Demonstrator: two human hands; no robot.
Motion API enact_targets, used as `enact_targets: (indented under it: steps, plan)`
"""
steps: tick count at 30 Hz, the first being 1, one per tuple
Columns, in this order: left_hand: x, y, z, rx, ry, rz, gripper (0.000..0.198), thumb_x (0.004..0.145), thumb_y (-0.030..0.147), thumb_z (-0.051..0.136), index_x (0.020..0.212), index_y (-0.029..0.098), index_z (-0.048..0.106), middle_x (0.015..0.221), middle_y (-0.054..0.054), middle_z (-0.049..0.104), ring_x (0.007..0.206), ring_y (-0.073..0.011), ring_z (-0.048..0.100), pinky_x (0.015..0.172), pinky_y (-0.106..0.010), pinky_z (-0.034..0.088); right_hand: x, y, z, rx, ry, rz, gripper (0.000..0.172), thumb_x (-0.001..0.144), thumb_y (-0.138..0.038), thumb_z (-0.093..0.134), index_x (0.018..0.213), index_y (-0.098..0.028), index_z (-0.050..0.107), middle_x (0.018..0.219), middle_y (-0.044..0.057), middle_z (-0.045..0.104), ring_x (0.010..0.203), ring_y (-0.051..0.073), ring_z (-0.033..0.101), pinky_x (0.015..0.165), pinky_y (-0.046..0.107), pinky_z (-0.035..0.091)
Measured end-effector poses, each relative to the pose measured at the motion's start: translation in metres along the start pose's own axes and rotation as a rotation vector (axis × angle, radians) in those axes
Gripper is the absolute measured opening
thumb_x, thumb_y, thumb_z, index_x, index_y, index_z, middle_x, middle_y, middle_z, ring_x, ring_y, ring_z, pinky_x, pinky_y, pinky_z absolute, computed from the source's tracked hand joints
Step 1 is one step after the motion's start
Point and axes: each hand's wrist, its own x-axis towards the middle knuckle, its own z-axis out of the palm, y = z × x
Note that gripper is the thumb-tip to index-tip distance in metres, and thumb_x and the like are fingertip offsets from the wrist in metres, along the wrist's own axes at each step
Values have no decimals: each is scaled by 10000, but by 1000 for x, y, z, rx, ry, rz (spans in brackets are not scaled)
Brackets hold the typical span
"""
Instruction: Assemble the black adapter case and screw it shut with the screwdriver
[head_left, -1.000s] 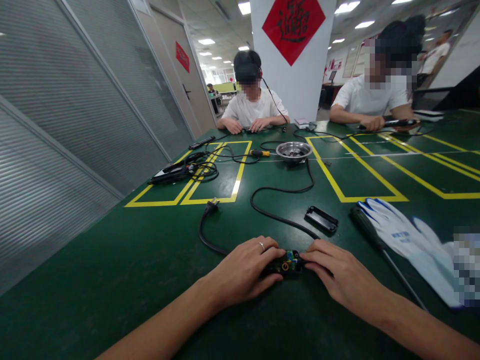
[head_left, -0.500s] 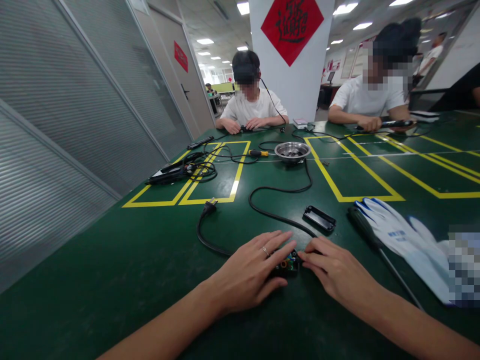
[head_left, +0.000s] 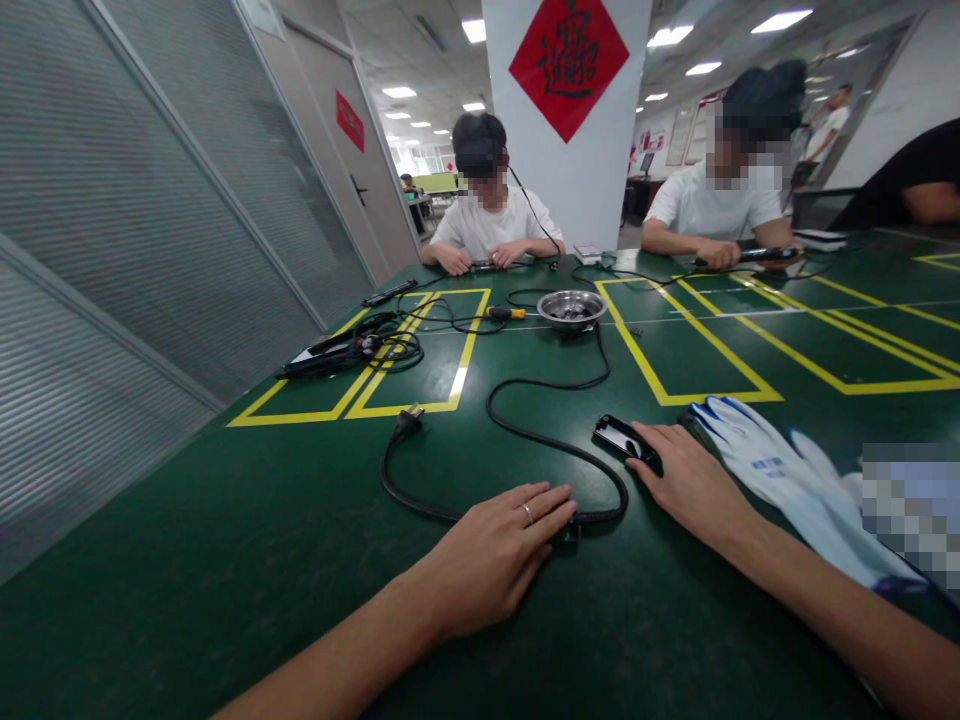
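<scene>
My left hand (head_left: 504,550) rests over a small black housing (head_left: 568,534), its fingers closed over the top and hiding most of it, including the inside. A black power cord (head_left: 611,500) runs out on the housing's right side and curves away over the table. On the left another black length ends in a two-pin plug (head_left: 409,422). To the right, my right hand (head_left: 686,475) grips the near end of a black plastic cover (head_left: 621,436), whose hollow side faces up. The cover's far end is in plain sight.
White-and-blue gloves (head_left: 787,490) lie at the right, partly over a dark-handled tool. Ahead stand a metal bowl (head_left: 571,312) with small parts and a yellow-black screwdriver (head_left: 506,313). Tangled black cables (head_left: 375,345) lie at the left. Two people work across the green table.
My right hand has left the housing and moved up and right to grip the black cover. My left hand stays on the housing, now covering more of it. The view has shifted slightly.
</scene>
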Motion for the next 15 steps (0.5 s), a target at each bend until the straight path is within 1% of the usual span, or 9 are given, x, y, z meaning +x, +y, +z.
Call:
enact_targets:
  steps: [4,7,9,11,13,15]
  plan:
    - [-1,-1,-2,-19,-4,-13,569,904,164,455,1444,247,296,1496,-35,346,1350,-243,359,1110,-443,336,-4,1,4,32,10,29,471,833,-370,536,1253,-158,538,1120,132,646,1017,262,602,905,505,484]
    - [-2,-3,-3,-61,19,-30,587,917,264,496,1456,244,263,1503,-48,332,1354,-246,348,1111,-459,330,-4,-1,2,73,27,70,504,819,-369,557,1273,-155,518,1129,133,637,1028,266,605,904,510,487]
    - [-3,-6,-3,-92,84,-49,574,929,305,495,1452,238,268,1496,-59,340,1356,-240,339,1113,-464,321,-3,-4,-1,104,42,100,516,811,-374,572,1277,-161,514,1132,129,633,1028,266,608,906,512,486]
    - [-4,-9,-3,-129,182,-78,503,948,289,466,1426,236,321,1474,-64,372,1346,-226,349,1113,-452,323,-2,-9,-8,138,64,127,521,807,-379,583,1282,-177,506,1152,120,625,1043,261,602,920,511,481]
    - [-4,-12,-3,-187,279,-125,434,952,272,461,1380,237,396,1436,-67,419,1317,-219,387,1099,-439,344,-2,-19,-18,180,87,146,524,810,-390,586,1289,-201,492,1187,108,613,1072,253,592,931,498,482]
    - [-2,-12,-3,-282,359,-202,402,941,286,498,1338,242,451,1393,-68,465,1284,-228,428,1085,-443,361,-5,-33,-27,224,95,149,518,812,-408,585,1287,-227,485,1200,91,614,1071,237,599,913,466,506]
